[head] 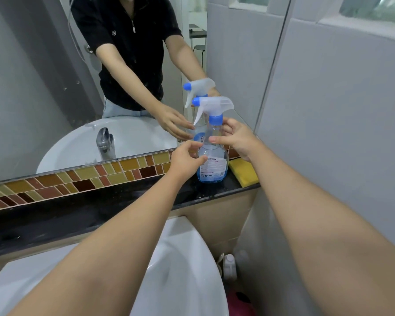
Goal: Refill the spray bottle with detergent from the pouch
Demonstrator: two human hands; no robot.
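White sink basin (pixel 183 265) nearest. Spray bottle (pixel 213 165) upright on black tabletop (pixel 100 215); left hand (pixel 187 159) and right hand (pixel 235 137) flank it, fingers loosely spread, holding nothing; contact unclear.

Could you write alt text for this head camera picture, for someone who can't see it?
Two bare hands, left hand and right hand, reach around a clear spray bottle with a blue collar, standing on a dark ledge below a mirror. A yellow sponge lies beside it; a white sink sits below.

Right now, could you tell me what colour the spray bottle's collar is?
Blue; the collar shows best in the head view.
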